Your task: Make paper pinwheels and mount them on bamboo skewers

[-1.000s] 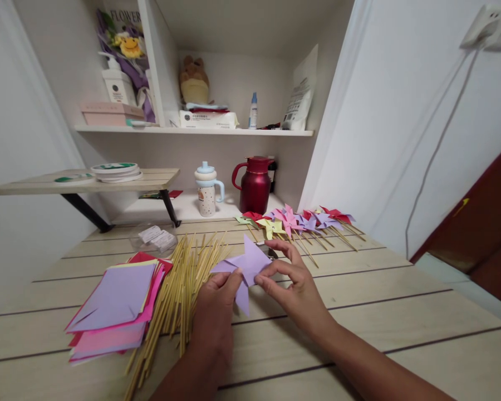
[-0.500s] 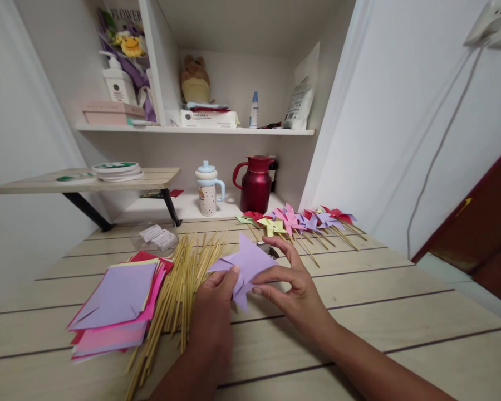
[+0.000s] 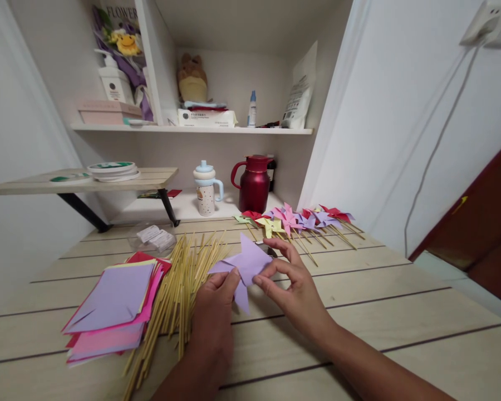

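Purple paper (image 3: 250, 260) pinched by both hands, beside bamboo sticks (image 3: 179, 284).

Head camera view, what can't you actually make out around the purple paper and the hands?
- Purple paper: its centre folds are covered by the left hand and right hand, head view.
- Dark object behind the right hand's fingers: mostly hidden.
- Clear packet: label too small to read.
- Bamboo sticks: near ends cut off by the bottom edge.
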The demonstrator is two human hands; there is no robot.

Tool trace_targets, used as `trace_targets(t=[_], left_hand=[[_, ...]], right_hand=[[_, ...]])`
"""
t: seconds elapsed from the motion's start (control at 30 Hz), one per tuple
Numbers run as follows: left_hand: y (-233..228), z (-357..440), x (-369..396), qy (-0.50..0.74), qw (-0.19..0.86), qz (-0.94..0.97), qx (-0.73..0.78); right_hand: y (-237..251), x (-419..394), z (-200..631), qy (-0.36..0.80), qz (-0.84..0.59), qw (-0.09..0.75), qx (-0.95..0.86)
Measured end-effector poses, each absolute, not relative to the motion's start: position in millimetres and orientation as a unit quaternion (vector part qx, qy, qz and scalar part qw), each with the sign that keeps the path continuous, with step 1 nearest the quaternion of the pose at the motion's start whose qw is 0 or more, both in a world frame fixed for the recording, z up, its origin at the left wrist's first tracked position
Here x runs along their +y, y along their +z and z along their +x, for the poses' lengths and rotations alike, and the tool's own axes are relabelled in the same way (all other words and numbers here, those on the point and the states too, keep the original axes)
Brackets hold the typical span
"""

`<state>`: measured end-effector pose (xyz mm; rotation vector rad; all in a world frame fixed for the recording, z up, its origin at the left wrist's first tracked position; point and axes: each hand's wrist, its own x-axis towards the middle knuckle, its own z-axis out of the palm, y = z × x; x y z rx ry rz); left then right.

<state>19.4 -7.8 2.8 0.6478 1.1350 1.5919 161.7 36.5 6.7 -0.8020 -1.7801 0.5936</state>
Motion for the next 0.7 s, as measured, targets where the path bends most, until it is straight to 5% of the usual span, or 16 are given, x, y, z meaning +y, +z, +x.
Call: trace_targets(t=[0.7], left_hand=[[2.3,20.7,-10.2,0.657,0.523,0.253,0.481]], right_hand=[[4.8,37.8,162.5,0.271,-0.324,0.512,-0.748]])
